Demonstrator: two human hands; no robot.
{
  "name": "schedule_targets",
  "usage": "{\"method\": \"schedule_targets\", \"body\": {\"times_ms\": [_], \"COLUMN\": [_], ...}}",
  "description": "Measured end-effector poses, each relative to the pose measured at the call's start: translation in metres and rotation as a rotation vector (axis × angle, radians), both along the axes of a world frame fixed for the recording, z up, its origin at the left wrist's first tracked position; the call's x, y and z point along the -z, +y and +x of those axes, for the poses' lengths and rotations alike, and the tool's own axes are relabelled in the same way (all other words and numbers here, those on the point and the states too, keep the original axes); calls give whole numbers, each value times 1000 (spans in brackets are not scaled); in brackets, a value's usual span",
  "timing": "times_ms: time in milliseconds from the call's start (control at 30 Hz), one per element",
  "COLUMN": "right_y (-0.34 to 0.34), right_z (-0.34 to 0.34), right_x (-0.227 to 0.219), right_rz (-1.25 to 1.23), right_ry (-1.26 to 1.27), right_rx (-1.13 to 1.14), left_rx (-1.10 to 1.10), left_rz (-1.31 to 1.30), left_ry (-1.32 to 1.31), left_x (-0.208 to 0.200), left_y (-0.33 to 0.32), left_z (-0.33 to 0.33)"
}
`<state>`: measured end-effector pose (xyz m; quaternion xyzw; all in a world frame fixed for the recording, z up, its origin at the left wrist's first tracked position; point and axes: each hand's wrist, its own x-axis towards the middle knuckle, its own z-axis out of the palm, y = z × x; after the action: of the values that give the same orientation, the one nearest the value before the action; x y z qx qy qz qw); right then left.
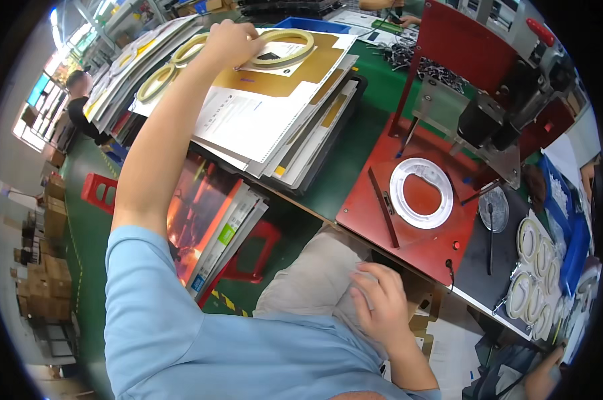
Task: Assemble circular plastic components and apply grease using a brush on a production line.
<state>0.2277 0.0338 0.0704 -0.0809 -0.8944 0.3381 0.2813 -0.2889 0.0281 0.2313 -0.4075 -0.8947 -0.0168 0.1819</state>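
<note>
My left arm stretches up to a stack of printed sheets and cardboard [238, 123]. At its top, my left hand [231, 45] has its fingers bent over the left edge of a pale yellow ring [309, 44]; the fingertips are partly hidden. More pale yellow rings [145, 93] lie left of that wrist. Over my lap hangs my right hand [381, 300], empty, its fingers loosely curled and apart. In front of it, a white ring-shaped part [396, 191] sits on the red base plate [355, 210] of a bench press.
The press's upright frame and dark motor [485, 117] rise at the right. Beyond stand a round dish [501, 200] with a dark stick and several pale rings [528, 240] beside blue trays [578, 257]. A red stool [255, 250] is under the table; another person [81, 110] is far left.
</note>
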Motion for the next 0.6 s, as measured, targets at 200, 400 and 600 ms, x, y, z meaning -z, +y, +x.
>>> {"method": "schedule_targets", "body": {"times_ms": [200, 400, 600], "right_y": [-11, 6, 23], "right_z": [12, 7, -1], "right_x": [6, -10, -23], "right_rz": [-67, -326, -1021], "right_ry": [-33, 16, 339], "right_rx": [-31, 32, -271], "left_rx": [145, 539, 902], "left_rz": [57, 400, 453], "left_ry": [150, -212, -186], "left_x": [-2, -9, 26], "left_y": [-2, -39, -73], "left_z": [24, 160, 265]}}
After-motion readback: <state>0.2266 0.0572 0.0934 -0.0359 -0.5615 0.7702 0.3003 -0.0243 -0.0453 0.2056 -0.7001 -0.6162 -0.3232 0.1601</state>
